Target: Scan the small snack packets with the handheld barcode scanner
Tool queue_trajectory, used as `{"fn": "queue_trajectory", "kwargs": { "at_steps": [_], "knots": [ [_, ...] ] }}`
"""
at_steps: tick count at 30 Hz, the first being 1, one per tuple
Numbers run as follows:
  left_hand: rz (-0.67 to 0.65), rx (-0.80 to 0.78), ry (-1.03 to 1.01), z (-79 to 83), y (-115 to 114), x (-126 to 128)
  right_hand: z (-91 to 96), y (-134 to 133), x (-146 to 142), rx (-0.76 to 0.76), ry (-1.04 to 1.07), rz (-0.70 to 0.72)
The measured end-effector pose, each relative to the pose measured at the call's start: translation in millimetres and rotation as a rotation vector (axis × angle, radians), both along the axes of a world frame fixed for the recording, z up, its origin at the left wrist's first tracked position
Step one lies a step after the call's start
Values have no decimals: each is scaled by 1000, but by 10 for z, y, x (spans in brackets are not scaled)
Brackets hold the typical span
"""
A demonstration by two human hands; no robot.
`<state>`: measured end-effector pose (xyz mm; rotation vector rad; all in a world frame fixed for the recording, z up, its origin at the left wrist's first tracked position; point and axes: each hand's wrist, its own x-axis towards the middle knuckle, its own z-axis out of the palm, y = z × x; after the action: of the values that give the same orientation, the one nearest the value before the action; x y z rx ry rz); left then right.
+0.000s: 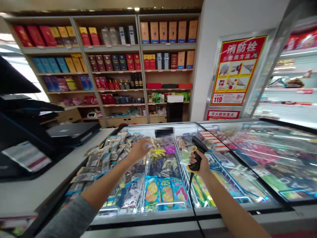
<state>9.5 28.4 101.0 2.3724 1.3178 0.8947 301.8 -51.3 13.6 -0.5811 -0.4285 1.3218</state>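
My right hand is closed around the yellow grip of a black barcode scanner, held over an open chest freezer; its cord hangs down toward the freezer's front edge. My left hand reaches further into the freezer, fingers curled on a small clear packet among the wrapped ice creams. White wire dividers split the freezer into compartments full of coloured packets.
A glass sliding lid covers the freezer's right half. On the left stands a white counter with a black till and printer. Wooden shelves of boxed bottles line the back wall. A red fire-hydrant poster hangs beside them.
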Motion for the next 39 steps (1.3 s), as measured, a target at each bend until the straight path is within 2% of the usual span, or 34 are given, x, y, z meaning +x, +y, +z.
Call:
{"fn": "queue_trajectory", "kwargs": {
  "at_steps": [4, 7, 11, 14, 17, 20, 27, 30, 34, 37, 39],
  "knots": [
    [241, -2, 123, 79, -86, -797, 196, 100, -848, -49, -68, 196],
    [414, -23, 241, 67, -158, -1328, 283, 129, -1442, -58, -161, 338],
    [630, -146, 405, -70, -240, -1897, 306, 122, -2093, -46, -277, 500],
    [668, -303, 431, -232, -288, -2122, 275, 112, -2489, -64, -332, 591],
    [685, -344, 370, -367, -350, -2163, 215, 110, -2797, -121, -398, 624],
    [712, -332, 301, -414, -434, -2098, 142, 107, -2999, -198, -482, 596],
    [707, -393, 207, -423, -519, -1980, 79, 99, -3147, -233, -598, 545],
    [681, -335, 21, -505, -500, -1990, 117, 86, -3113, -232, -583, 555],
    [607, -322, -377, -584, -490, -1915, 188, 26, -2945, -197, -538, 554],
    [521, -322, -643, -584, -448, -1691, 223, -23, -2710, -137, -507, 492],
    [437, -351, -793, -587, -388, -1440, 229, -35, -2500, -114, -510, 416]
  ]
}}
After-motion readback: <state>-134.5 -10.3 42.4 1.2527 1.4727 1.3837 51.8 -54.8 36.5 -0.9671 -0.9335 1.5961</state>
